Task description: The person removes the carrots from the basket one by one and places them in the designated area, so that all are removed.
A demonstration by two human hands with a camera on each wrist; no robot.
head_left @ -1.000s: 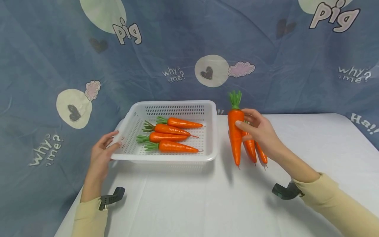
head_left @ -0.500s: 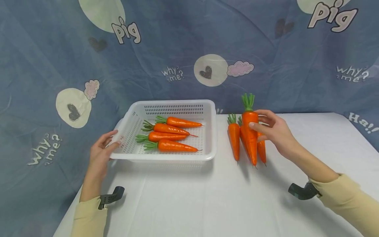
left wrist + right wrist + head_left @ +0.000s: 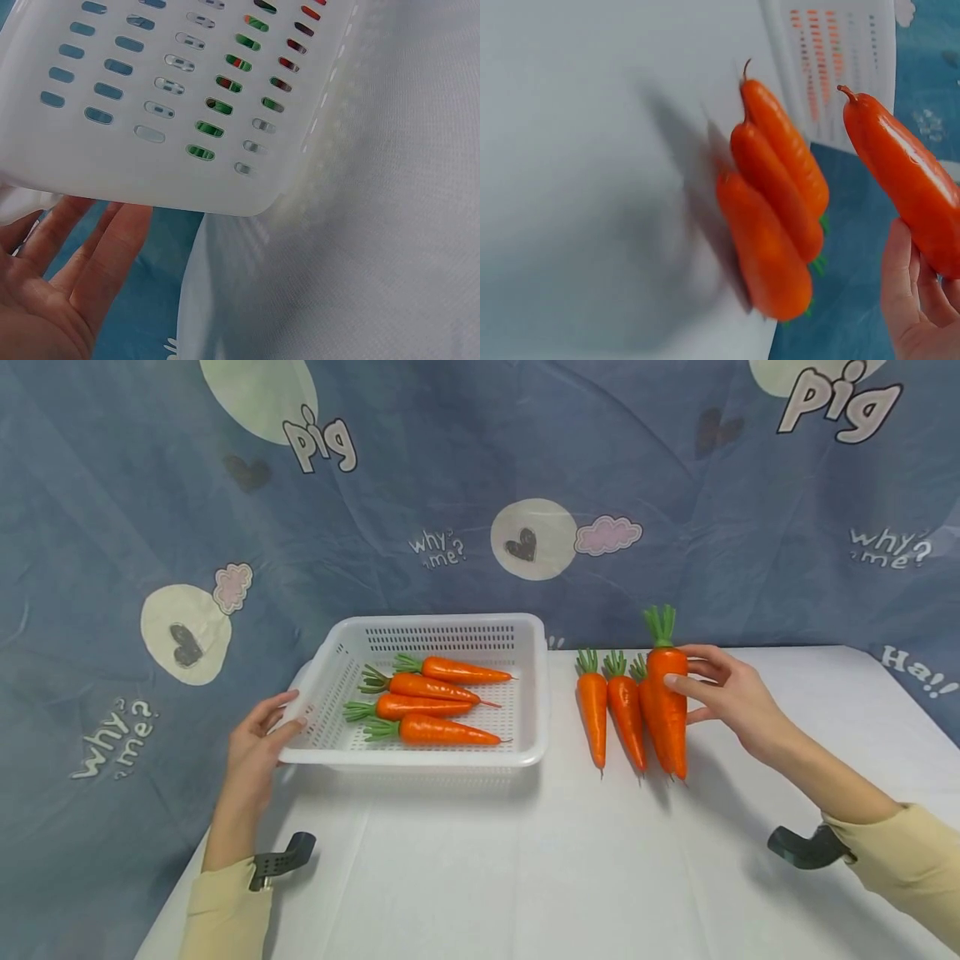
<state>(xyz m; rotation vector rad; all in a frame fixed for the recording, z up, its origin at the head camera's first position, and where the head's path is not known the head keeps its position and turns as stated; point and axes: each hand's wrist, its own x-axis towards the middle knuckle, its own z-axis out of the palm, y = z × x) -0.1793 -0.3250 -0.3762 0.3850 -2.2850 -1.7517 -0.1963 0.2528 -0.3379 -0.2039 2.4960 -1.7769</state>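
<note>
- Our right hand (image 3: 726, 696) pinches one carrot (image 3: 667, 710) between thumb and fingers, leaf end far, tip near and pointing down; in the right wrist view it is held clear of the others.
- We count three carrots on the bench (image 3: 618, 717), side by side just left of the held one, green tops far, tips near. The rightmost of them sits partly behind the held carrot, so we cannot tell whether the two touch.
- Our left hand (image 3: 258, 739) has relaxed fingers resting against the left rim of the white basket (image 3: 534, 693); the left wrist view shows the fingers straight under the rim's corner, gripping nothing.
- The basket, slotted and rectangular, stands on the left part of the bench (image 3: 525, 860), its left edge overhanging the bench's edge. It lies well apart from the loose carrots, with bare cloth between.
- In the basket we list four carrots (image 3: 427, 706) lying crosswise, tops left, tips right, stacked near to far.
- The bench wears a white cloth.
- Behind it hangs a blue backdrop (image 3: 480, 485) printed with pale circles, hearts, clouds and the words "pig" and "why me?".
- Cream sleeves (image 3: 900, 860) cover both forearms; a dark camera mount (image 3: 281, 860) sits at each wrist.
</note>
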